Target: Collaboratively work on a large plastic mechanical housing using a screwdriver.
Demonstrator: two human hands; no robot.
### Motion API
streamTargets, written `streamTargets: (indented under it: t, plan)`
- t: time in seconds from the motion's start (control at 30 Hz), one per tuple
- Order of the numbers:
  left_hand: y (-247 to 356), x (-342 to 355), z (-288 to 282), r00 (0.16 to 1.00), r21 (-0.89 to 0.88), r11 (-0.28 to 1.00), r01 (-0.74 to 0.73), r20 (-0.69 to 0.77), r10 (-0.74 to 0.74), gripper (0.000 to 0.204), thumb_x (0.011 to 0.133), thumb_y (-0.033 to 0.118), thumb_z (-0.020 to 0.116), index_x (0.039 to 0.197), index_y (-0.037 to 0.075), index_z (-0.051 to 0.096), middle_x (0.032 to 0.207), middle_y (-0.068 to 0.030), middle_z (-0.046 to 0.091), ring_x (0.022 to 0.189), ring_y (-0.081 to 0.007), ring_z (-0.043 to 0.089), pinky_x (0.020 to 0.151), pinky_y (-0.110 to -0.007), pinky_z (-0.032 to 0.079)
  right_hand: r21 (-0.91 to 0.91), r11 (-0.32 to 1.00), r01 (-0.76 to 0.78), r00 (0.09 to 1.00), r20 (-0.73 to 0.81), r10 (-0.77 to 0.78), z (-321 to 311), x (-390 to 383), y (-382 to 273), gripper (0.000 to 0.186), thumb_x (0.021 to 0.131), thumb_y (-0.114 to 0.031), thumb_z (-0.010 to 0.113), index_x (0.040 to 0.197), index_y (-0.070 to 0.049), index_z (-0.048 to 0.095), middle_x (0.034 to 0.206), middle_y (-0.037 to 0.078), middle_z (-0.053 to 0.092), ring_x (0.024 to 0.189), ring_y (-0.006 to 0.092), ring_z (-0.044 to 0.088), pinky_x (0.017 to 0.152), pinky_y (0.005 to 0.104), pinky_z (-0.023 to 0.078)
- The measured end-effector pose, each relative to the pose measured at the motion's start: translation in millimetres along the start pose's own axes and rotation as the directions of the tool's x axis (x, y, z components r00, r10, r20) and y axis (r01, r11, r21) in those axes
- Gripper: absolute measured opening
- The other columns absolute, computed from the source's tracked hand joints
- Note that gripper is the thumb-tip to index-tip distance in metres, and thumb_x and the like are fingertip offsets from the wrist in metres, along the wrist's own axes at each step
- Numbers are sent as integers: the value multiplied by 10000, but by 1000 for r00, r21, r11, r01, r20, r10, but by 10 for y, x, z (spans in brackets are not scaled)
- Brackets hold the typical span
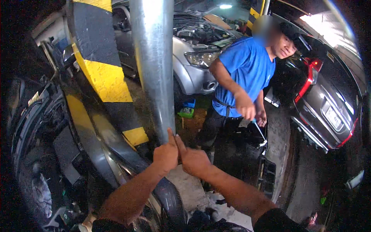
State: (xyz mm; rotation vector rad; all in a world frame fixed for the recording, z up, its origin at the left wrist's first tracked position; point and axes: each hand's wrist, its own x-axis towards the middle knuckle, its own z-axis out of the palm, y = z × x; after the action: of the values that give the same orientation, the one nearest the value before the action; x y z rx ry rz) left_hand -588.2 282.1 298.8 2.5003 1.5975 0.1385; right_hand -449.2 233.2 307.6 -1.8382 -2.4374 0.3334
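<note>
My left hand and my right hand meet in front of me, touching. One finger of each points up, side by side, while the other fingers look curled in. The palms are hidden, so anything inside them does not show. Both hands overlap the lower part of a thick grey metal pole; whether the fingertips touch it I cannot tell. Below my left forearm is a dark car fender beside an open engine bay.
A person in a blue shirt stands ahead right, holding a screwdriver. Behind are a silver car with its engine exposed and a dark car at right. A yellow-and-black striped pillar stands left of the pole.
</note>
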Motion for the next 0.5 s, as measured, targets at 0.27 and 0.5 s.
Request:
streamTargets:
  t: [0.27,0.5]
  plan:
    - [15,50,-51,985,-73,993,98,150,-86,955,857,229,590,1484,-125,-38,896,-287,682,741,-417,691,692,-537,547,-108,989,-97,995,1,98,-269,625,200,896,824,-162,592,1536,-10,70,972,237,689,875,368,697,760,460,555]
    - [48,23,-14,986,-156,985,67,160,-42,993,879,341,610,1495,-100,-32,1013,-320,654,871,-437,675,781,-540,529,102,967,-233,971,-36,237,-134,309,472,851,878,-283,590,1540,-66,102,957,276,679,896,431,671,817,525,526]
